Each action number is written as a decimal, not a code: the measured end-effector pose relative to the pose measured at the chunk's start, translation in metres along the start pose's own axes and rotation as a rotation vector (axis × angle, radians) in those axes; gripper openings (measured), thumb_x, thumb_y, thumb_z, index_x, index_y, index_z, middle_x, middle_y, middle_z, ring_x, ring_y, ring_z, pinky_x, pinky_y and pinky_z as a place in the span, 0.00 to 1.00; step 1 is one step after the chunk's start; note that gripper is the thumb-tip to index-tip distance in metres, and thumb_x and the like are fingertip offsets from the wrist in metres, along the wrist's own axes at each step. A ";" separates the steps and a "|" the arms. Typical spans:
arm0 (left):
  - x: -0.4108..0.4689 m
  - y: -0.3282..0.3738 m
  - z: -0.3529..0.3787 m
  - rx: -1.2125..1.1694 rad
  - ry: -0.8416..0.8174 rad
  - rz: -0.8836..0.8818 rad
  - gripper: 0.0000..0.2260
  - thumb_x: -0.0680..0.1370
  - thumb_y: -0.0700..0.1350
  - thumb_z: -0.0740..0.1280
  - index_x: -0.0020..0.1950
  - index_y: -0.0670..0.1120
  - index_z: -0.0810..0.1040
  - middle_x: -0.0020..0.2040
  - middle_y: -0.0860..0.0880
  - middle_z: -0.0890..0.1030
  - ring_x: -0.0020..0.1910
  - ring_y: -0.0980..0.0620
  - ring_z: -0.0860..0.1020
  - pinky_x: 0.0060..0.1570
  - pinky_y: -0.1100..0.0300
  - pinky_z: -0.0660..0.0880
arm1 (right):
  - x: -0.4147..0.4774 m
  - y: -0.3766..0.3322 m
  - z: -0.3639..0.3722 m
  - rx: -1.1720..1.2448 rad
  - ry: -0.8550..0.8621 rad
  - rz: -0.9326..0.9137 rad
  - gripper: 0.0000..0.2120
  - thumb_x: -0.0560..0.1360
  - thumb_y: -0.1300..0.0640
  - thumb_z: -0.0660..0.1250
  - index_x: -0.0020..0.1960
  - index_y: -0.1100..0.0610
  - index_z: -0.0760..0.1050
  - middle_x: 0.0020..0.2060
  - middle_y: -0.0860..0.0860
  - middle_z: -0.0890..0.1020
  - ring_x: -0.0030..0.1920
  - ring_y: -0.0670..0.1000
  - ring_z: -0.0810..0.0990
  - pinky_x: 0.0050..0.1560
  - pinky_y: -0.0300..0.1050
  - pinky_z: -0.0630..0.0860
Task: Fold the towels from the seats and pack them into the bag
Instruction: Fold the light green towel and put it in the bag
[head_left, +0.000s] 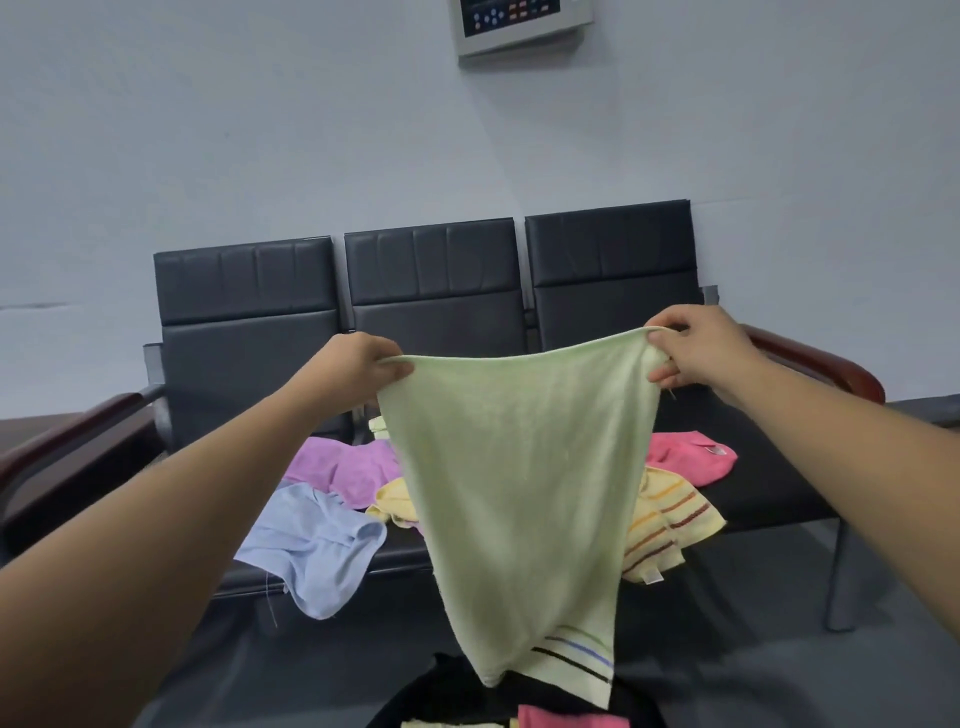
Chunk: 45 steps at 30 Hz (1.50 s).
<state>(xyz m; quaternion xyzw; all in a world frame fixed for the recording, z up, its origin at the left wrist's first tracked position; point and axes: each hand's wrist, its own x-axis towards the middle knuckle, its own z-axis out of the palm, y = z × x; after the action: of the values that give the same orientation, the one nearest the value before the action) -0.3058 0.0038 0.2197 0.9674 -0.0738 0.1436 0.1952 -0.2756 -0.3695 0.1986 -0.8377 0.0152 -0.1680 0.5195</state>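
Nearest, the black bag (447, 691) holds a folded pink piece (571, 719). Above it hangs the green towel (519, 467), its top corners pinched by the left hand (358, 369) and right hand (701, 353). Behind, blue (317, 545), purple (343, 467), striped (665, 525) and pink (691, 457) towels lie on the seats (436, 270).

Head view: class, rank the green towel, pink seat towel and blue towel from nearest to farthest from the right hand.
1. Green towel, in the right hand's grip.
2. Pink seat towel, below it.
3. Blue towel, far left.
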 end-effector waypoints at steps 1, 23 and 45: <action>0.000 0.003 0.000 0.021 0.027 0.013 0.09 0.82 0.48 0.67 0.46 0.45 0.82 0.39 0.47 0.81 0.42 0.46 0.81 0.44 0.55 0.75 | -0.001 -0.001 0.001 0.051 -0.006 0.027 0.05 0.82 0.63 0.67 0.49 0.56 0.79 0.47 0.62 0.83 0.36 0.57 0.86 0.42 0.52 0.85; -0.013 0.066 0.006 -0.755 -0.419 0.141 0.08 0.81 0.36 0.69 0.58 0.36 0.80 0.52 0.42 0.87 0.55 0.47 0.85 0.56 0.58 0.82 | -0.050 -0.069 0.050 0.134 -0.456 -0.252 0.07 0.77 0.61 0.72 0.49 0.66 0.85 0.40 0.59 0.85 0.38 0.51 0.83 0.48 0.44 0.84; -0.014 0.046 0.013 0.014 -0.091 0.124 0.17 0.79 0.55 0.70 0.55 0.41 0.83 0.62 0.45 0.79 0.56 0.46 0.80 0.59 0.49 0.77 | -0.032 -0.040 0.044 0.296 -0.152 -0.057 0.06 0.75 0.66 0.68 0.41 0.69 0.78 0.35 0.57 0.80 0.37 0.55 0.80 0.47 0.55 0.82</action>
<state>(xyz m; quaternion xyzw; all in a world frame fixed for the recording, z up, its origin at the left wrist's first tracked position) -0.3247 -0.0419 0.2197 0.9679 -0.1415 0.1117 0.1754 -0.2989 -0.3069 0.2074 -0.7625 -0.0726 -0.1193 0.6317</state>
